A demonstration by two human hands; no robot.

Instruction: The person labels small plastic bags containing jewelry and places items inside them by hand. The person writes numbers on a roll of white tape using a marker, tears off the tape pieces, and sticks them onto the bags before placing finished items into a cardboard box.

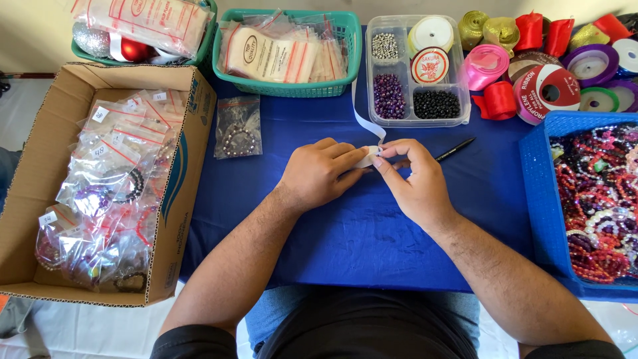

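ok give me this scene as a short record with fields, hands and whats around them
left hand: left hand pinching a white ribbon strip, folded end between fingers
right hand: right hand pinching the same folded end
surface: blue cloth-covered table
near right hand: black pen
behind hands: clear plastic compartment box of beads
left side: cardboard box of bagged bracelets
right side: blue plastic basket of bead strings

Clear red-striped bags with white tags fill the cardboard box; 1 bag lies beside.
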